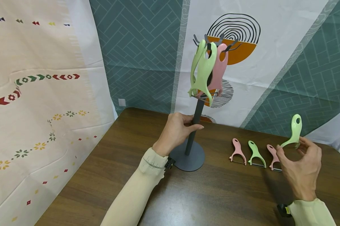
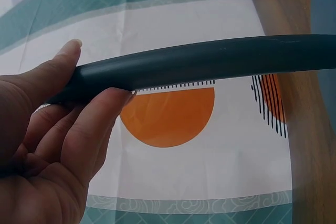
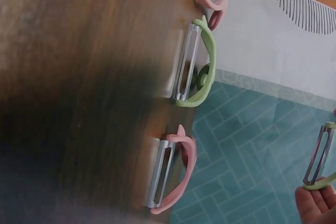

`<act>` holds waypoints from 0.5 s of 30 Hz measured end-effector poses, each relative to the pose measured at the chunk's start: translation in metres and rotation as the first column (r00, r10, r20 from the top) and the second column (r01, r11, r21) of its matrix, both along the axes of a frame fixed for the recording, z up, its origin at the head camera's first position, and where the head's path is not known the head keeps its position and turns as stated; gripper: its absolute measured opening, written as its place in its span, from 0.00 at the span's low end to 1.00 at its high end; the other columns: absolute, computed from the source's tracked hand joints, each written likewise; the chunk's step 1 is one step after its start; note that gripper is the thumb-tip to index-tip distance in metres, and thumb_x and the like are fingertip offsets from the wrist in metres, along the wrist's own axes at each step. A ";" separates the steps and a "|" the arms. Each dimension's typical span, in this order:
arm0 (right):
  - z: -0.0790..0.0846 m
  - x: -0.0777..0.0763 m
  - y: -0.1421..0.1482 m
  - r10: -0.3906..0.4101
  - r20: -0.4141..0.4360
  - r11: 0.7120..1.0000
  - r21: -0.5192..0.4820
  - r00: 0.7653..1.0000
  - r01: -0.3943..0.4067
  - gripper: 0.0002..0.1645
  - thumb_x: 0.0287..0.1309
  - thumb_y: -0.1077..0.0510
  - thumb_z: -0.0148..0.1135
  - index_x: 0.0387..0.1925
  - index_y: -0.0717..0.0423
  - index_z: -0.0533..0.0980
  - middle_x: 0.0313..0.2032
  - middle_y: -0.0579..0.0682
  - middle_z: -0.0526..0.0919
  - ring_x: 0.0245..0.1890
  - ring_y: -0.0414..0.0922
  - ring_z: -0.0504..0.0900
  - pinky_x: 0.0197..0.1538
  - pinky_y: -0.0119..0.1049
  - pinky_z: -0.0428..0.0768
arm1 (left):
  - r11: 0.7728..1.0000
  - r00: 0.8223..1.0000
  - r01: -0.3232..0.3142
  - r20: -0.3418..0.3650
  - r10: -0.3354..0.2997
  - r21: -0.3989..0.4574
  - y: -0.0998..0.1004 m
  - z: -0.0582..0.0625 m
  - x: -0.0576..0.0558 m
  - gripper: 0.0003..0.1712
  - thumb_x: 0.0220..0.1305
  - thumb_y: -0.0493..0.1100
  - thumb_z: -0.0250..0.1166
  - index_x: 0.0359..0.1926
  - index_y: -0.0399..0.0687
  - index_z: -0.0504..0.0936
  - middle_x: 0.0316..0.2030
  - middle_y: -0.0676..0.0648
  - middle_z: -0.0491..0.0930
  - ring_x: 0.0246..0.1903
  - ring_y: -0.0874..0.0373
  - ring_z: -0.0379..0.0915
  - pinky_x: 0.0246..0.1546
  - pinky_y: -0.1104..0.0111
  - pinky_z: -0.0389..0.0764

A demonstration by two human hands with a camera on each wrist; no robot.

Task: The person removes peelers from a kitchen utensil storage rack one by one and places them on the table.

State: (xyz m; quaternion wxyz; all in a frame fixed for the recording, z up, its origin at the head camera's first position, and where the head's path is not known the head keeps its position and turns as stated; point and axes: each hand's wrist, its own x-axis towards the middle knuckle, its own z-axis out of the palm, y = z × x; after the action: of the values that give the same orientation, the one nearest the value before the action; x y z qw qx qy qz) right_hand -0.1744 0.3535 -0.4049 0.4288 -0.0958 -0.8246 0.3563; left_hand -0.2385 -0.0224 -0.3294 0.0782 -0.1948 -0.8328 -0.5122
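Observation:
My left hand [image 1: 176,130] grips the dark post [image 1: 197,113] of a rack, thumb on one side and fingers on the other. The post also crosses the left wrist view, held by the left hand [image 2: 68,129]. From the rack's top hooks hang green peelers [image 1: 205,69] and a pink peeler [image 1: 219,66]. On the right, my right hand [image 1: 302,163] pinches a green peeler [image 1: 295,128] by its blade end, handle upward, above the table. Its fingertips and the peeler's blade [image 3: 320,153] show at the right wrist view's edge.
On the table [image 1: 220,194] lie a pink peeler [image 1: 236,150], a green peeler [image 1: 255,153] and another pink peeler [image 1: 272,155], partly behind the right hand. The rack's round base [image 1: 192,160] stands left of them. Patterned cloth [image 1: 141,56] hangs behind.

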 end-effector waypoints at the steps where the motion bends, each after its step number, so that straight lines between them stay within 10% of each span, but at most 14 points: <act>1: 0.000 0.000 0.001 -0.001 0.001 1.000 0.004 1.000 0.001 0.40 0.47 0.62 0.75 0.64 0.46 0.74 0.46 0.22 0.66 0.51 0.21 0.67 0.55 0.14 0.68 | 1.000 1.000 -0.001 0.000 0.001 0.001 0.000 0.000 0.000 0.19 0.59 0.48 0.76 0.50 0.46 0.90 0.44 0.48 0.90 0.36 0.61 0.89 0.32 0.73 0.84; 15: -0.008 -0.001 0.011 -0.022 0.037 0.999 0.035 0.999 0.020 0.39 0.48 0.62 0.75 0.64 0.56 0.74 0.45 0.18 0.63 0.49 0.19 0.63 0.52 0.13 0.64 | 1.000 1.000 -0.005 -0.014 0.005 0.000 0.000 0.000 0.001 0.18 0.59 0.48 0.76 0.48 0.44 0.90 0.44 0.46 0.90 0.34 0.62 0.88 0.30 0.73 0.83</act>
State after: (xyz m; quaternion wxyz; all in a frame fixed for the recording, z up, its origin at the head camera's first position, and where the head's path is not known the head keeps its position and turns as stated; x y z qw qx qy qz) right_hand -0.1753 0.3647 -0.4124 0.4186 -0.1037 -0.8375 0.3355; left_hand -0.2379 -0.0227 -0.3294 0.0851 -0.1963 -0.8329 -0.5105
